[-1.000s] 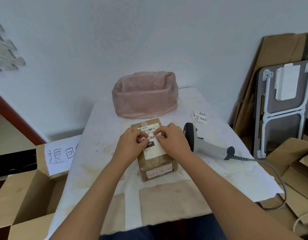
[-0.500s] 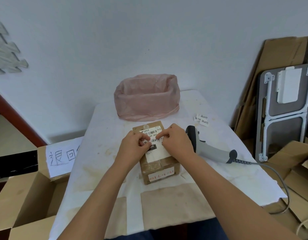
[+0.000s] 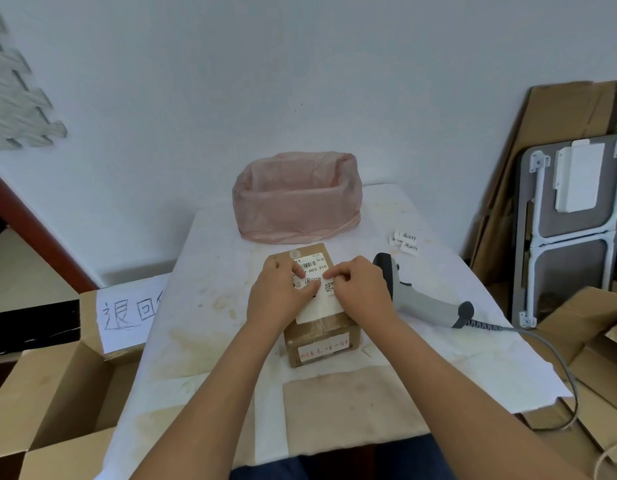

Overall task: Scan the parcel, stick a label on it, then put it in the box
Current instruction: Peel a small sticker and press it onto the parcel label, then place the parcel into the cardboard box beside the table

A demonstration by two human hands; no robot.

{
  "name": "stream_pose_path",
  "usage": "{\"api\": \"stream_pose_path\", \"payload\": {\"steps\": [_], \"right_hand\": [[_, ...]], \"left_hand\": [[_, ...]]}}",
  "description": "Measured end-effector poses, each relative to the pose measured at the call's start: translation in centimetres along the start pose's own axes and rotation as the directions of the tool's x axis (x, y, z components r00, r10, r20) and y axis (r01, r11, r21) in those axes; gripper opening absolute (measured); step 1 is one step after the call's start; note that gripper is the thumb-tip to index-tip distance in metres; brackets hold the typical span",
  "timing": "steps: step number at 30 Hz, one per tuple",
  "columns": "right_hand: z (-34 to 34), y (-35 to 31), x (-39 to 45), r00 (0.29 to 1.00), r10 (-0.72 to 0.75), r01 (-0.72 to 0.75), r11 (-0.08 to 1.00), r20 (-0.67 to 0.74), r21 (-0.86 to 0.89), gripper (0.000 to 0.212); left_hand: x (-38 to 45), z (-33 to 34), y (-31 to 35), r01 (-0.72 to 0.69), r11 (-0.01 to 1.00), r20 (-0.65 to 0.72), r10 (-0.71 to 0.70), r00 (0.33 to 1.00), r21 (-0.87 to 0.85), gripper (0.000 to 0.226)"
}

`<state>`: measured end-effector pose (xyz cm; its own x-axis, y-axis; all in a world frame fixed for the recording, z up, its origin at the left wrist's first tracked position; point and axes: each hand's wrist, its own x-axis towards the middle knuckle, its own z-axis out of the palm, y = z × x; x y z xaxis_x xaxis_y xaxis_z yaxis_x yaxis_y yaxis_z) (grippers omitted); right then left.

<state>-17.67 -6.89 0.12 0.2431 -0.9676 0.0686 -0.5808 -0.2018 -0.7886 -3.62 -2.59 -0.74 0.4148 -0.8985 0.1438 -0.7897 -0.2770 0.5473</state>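
— Lit how?
— Evenly and softly, in cool daylight tones; source not visible. Only faint, diffuse shadows under the forearms and beside the parcel point(image 3: 317, 327) on the table point(image 3: 210, 306).
— Any glare?
— None to speak of; a mild wash-out on the white shipping label point(image 3: 317, 296), with small print left unreadable.
— Sharpness?
— Decent at centre, though softened by compression. Smeared badly at the far left, over the grey puzzle-edged mat point(image 3: 19, 109) on the wall.
— Distortion?
— Wide-angle bending toward the edges: leaned and curved the folded table point(image 3: 574, 230) at right, stretched the cardboard box point(image 3: 47, 403) at lower left.
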Motion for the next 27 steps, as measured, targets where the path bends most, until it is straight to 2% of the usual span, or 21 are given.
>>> {"api": "stream_pose_path", "payload": {"steps": [2,4,8,10,13,17,19,21,23,27], "right_hand": [[0.1,0.2,-0.1,1.0,-0.001,0.001,1.0,-0.002,0.006,0.037],[0.2,0.4,-0.1,1.0,-0.001,0.001,1.0,-0.001,0.004,0.038],[0.2,0.6,-0.1,1.0,-0.009,0.009,1.0,-0.004,-0.005,0.039],[0.2,0.7,-0.2,1.0,-0.007,0.007,1.0,0.0,-0.002,0.039],[0.1,0.8,-0.4,1.0,-0.027,0.027,1.0,-0.004,-0.004,0.033],[-0.2,1.2,-1.3,1.0,-0.006,0.007,0.999,-0.019,0.048,0.031],[-0.1,1.4,-1.7,1.0,0.026,-0.026,0.998,0.001,0.059,0.029],[-0.1,1.5,-2.0,0.998,0.067,-0.068,0.996,0.022,0.057,0.027],[-0.1,1.3,-2.5,0.994,0.101,-0.103,0.991,0.027,0.08,0.028],[-0.9,0.1,-3.6,0.994,0.107,-0.106,0.981,0.003,0.163,0.027]], "left_hand": [[-0.1,0.2,0.2,-0.014,0.999,0.0,0.014,1.0,0.034,0.033],[-0.1,0.0,0.1,0.0,1.0,0.026,0.0,1.0,-0.007,0.037],[0.0,-0.9,-0.5,0.096,0.971,0.089,-0.078,0.993,-0.22,0.029],[-0.3,-1.2,-0.7,0.133,0.942,0.075,-0.116,0.99,-0.308,0.024],[-0.9,-1.5,-0.8,0.176,0.891,0.053,-0.169,0.984,-0.419,0.028],[-1.8,-1.7,-1.2,0.202,0.789,0.016,-0.237,0.971,-0.581,0.027],[-2.4,-1.7,-1.8,0.281,0.743,0.096,-0.282,0.954,-0.608,0.044],[-3.0,-1.4,-2.7,0.401,0.715,0.241,-0.32,0.916,-0.573,0.061],[-3.8,-1.1,-3.0,0.454,0.685,0.365,-0.284,0.887,-0.57,0.059],[-5.1,-2.0,-2.4,0.422,0.626,0.428,-0.152,0.891,-0.656,0.052]]}}
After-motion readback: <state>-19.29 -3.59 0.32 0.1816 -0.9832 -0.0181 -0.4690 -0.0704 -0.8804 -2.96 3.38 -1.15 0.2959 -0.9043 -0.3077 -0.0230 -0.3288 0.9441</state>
